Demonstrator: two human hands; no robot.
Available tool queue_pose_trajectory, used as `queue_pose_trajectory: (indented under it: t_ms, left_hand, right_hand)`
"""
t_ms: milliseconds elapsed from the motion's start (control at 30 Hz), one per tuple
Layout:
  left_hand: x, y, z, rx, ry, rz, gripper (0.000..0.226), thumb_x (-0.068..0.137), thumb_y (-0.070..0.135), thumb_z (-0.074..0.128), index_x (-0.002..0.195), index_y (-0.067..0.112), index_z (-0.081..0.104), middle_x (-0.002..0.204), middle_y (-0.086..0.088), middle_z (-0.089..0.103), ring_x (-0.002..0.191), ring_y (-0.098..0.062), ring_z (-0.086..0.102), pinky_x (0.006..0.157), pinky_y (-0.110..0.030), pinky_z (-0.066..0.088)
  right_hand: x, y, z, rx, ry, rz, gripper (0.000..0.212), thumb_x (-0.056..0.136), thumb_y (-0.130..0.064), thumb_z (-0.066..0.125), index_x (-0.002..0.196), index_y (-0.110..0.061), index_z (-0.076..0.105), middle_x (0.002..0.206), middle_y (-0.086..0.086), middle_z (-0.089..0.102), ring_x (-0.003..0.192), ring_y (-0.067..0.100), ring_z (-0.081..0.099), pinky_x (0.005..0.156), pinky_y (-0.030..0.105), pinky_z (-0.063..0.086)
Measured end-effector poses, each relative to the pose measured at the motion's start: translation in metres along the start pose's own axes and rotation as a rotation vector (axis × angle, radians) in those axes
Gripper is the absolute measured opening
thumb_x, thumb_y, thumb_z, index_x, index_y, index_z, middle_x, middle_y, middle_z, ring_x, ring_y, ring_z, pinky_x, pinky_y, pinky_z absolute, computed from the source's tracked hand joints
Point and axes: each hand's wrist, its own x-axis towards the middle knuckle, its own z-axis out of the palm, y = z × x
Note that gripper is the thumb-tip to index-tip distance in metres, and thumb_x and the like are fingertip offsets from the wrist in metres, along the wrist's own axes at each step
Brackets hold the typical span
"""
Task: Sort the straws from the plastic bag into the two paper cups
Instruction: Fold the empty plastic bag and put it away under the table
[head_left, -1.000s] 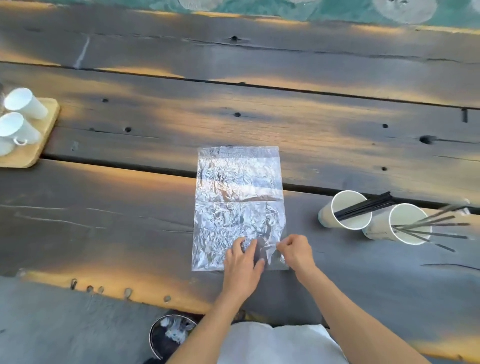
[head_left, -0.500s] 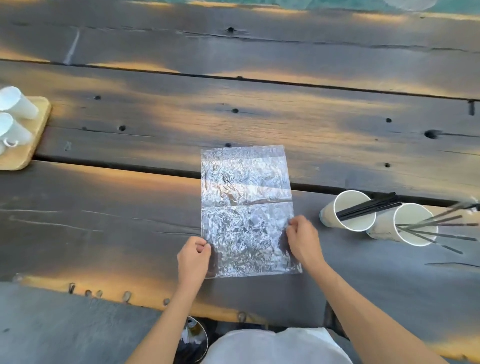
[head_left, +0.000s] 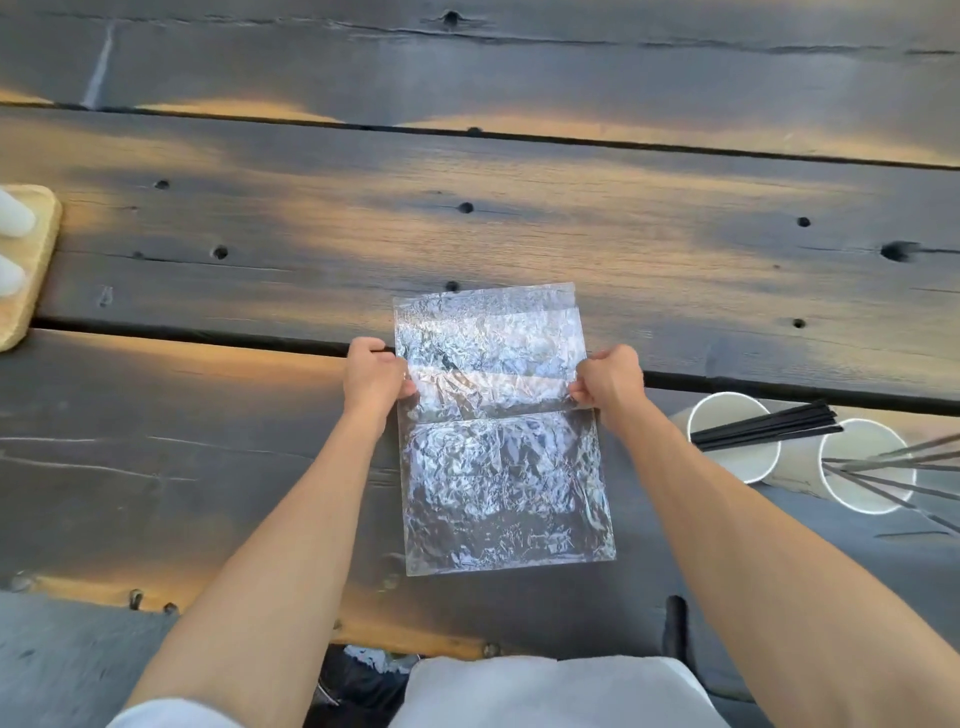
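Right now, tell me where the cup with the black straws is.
In the head view, the cup with the black straws lies tipped on the wooden table, right of the plastic bag and left of the other paper cup, beyond the right forearm.

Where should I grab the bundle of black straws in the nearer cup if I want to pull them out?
Pinch the black straws at their free ends, beyond the paper cup rim, coming from the right. They lean that way in a tight bundle, so one pinch should gather them.

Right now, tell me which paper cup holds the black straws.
The paper cup nearer the right hand holds the black straws, bundled across its rim. The farther cup holds thinner grey straws, fanned apart.
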Motion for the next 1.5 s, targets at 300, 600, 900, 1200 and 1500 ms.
queue_pose_trajectory:
  t_ms: [300,600,900,1200,1500]
  left_hand:
    - [0.005,-0.001,0.002,-0.161,-0.032,0.025,0.041,0.086,-0.007,0.061,0.122,0.012,0.056,0.09,-0.009,0.068,0.057,-0.009,0.065,0.053,-0.02,0.057]
    - [-0.04,-0.032,-0.037,-0.385,-0.081,0.135,0.017,0.09,-0.004,0.066,0.092,0.012,0.074,0.093,-0.006,0.071,0.082,-0.018,0.071,0.073,-0.025,0.057]
    - [-0.103,-0.083,-0.061,-0.346,-0.029,0.133,0.02,0.092,0.004,0.066,0.088,0.019,0.077,0.105,0.001,0.072,0.066,-0.01,0.058,0.055,-0.024,0.049]
    - [-0.143,-0.122,-0.071,-0.683,-0.169,0.015,0.022,0.103,0.019,0.052,0.101,0.007,0.069,0.077,-0.012,0.075,0.059,-0.019,0.066,0.047,-0.024,0.047]
    - [-0.162,-0.165,-0.068,-0.311,-0.105,0.019,0.024,0.094,0.016,0.066,0.111,0.032,0.06,0.081,-0.006,0.079,0.062,-0.011,0.069,0.053,-0.024,0.054]
  right_hand:
    - [-0.006,-0.004,-0.011,0.054,-0.081,-0.085,0.021,0.093,0.013,0.05,0.094,-0.005,0.061,0.07,0.008,0.06,0.046,0.011,0.049,0.041,0.022,0.044]
    - [-0.049,0.01,-0.033,0.252,-0.211,-0.23,0.019,0.097,0.0,0.048,0.094,-0.006,0.066,0.061,0.005,0.057,0.037,0.013,0.038,0.037,0.022,0.029]
    - [-0.081,0.046,-0.047,0.373,-0.408,-0.165,0.039,0.105,-0.033,0.045,0.089,-0.004,0.063,0.072,0.01,0.073,0.044,0.017,0.057,0.039,0.023,0.043]
    - [-0.103,0.078,-0.058,0.205,-0.403,-0.176,0.017,0.102,-0.019,0.054,0.109,-0.013,0.068,0.085,0.009,0.078,0.059,0.022,0.069,0.052,0.027,0.054]
    - [-0.117,0.112,-0.062,0.14,-0.309,-0.152,0.034,0.094,-0.006,0.06,0.126,-0.018,0.054,0.083,0.015,0.071,0.06,0.021,0.06,0.057,0.028,0.052]
